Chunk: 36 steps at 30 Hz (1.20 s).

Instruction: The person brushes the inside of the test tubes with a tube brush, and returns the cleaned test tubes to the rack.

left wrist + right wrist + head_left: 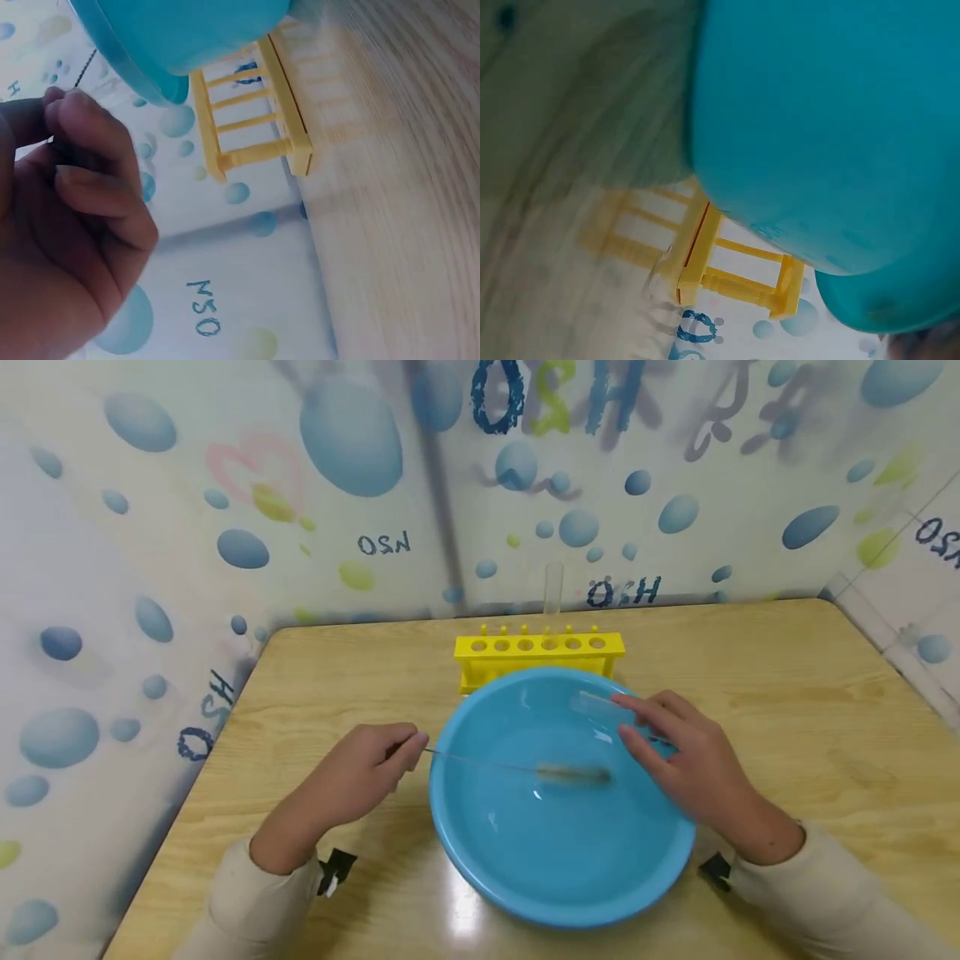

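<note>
My left hand (360, 772) pinches the thin twisted-wire handle of a test tube brush (573, 774) at the left rim of the blue basin (555, 868). The bristled end, a little blurred, points right over the middle of the basin. In the left wrist view, the left hand (82, 195) has its thumb and curled fingers together on the wire. Over the basin's right side, my right hand (686, 756) holds a clear glass test tube (595, 703) between thumb and fingers, its closed or open end hard to make out. The brush lies apart from the tube.
Behind the basin stands a yellow test tube rack (540, 647) with one clear upright tube (553, 587) in it. The wooden table (787, 693) meets a wall (465, 518) printed with blue and green drops. Black tabs (337, 868) hang by both sleeves.
</note>
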Available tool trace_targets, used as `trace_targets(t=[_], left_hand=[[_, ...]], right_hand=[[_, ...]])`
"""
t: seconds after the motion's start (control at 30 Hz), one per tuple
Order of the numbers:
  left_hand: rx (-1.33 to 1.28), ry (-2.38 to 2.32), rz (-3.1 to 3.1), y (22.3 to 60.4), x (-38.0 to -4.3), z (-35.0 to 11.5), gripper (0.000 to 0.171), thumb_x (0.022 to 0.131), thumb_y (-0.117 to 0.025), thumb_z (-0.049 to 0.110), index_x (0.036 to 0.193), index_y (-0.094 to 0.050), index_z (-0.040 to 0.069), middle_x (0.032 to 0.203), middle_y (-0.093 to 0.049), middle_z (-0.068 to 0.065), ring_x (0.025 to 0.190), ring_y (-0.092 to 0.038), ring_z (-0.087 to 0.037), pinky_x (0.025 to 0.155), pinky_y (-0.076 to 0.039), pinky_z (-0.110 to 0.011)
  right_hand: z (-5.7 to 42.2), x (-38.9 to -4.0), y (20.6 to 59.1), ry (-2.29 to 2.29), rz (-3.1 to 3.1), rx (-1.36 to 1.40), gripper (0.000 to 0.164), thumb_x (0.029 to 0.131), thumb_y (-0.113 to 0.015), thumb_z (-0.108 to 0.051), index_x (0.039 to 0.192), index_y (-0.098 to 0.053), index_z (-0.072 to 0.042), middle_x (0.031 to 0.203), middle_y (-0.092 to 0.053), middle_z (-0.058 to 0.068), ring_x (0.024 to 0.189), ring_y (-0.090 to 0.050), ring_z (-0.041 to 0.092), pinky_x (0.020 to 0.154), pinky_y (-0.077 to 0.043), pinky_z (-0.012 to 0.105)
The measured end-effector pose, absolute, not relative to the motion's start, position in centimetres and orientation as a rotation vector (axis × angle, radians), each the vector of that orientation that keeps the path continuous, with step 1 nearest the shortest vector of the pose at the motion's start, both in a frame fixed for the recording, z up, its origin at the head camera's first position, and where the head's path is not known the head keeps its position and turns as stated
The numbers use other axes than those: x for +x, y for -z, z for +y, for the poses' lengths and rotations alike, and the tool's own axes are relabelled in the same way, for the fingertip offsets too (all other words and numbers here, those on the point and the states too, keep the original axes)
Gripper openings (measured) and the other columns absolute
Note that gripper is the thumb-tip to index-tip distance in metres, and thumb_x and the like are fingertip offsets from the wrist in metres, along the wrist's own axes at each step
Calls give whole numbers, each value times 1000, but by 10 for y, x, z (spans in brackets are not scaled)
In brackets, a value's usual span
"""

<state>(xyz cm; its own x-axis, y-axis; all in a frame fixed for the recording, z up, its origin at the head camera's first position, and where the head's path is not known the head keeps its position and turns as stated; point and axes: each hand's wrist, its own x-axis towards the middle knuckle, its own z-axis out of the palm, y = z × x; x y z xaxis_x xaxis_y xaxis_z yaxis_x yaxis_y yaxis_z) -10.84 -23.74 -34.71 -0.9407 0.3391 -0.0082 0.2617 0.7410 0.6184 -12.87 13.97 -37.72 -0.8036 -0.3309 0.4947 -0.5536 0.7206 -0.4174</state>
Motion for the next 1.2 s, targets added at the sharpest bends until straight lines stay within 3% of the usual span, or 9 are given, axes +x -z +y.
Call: trace_targets(t=[0.23, 0.5, 0.8, 1.0, 1.2], left_hand=[[539, -1358, 2824, 347, -113, -248, 41, 109, -40, 24, 71, -50, 13, 56, -45, 1, 48, -43, -14, 49, -40, -29], [764, -1910, 2751, 343, -115, -254, 46, 106, -38, 2, 60, -39, 5, 52, -36, -3, 43, -35, -12, 42, -31, -29], [683, -2281, 2398, 340, -119, -255, 49, 109, -38, 15, 62, -35, 3, 54, -29, -4, 43, -28, -17, 42, -23, -31], [734, -2489, 2178, 335, -119, -257, 46, 110, -36, 16, 65, -34, 6, 58, -22, -3, 43, -21, -14, 42, -14, -32], [604, -2620, 2177, 332, -118, -258, 47, 109, -39, 21, 64, -37, 7, 58, -21, -4, 44, -20, -13, 42, -12, -31]], right_hand=[[139, -128, 378, -730, -2511, 716, 53, 81, -82, -13, 132, -66, -15, 97, -63, 2, 79, -57, 9, 62, -57, 29], [137, -132, 375, -706, -2484, 749, 46, 80, -84, -16, 124, -71, -16, 90, -64, 1, 76, -59, 10, 60, -55, 28], [143, -129, 378, -743, -2495, 743, 43, 79, -83, -15, 121, -73, -17, 87, -64, 0, 74, -62, 11, 59, -56, 32], [143, -130, 377, -776, -2485, 753, 43, 79, -84, -14, 121, -73, -17, 87, -64, 0, 73, -61, 10, 59, -56, 31], [142, -131, 378, -790, -2484, 768, 43, 79, -84, -13, 120, -73, -16, 87, -64, 0, 73, -59, 9, 58, -55, 28]])
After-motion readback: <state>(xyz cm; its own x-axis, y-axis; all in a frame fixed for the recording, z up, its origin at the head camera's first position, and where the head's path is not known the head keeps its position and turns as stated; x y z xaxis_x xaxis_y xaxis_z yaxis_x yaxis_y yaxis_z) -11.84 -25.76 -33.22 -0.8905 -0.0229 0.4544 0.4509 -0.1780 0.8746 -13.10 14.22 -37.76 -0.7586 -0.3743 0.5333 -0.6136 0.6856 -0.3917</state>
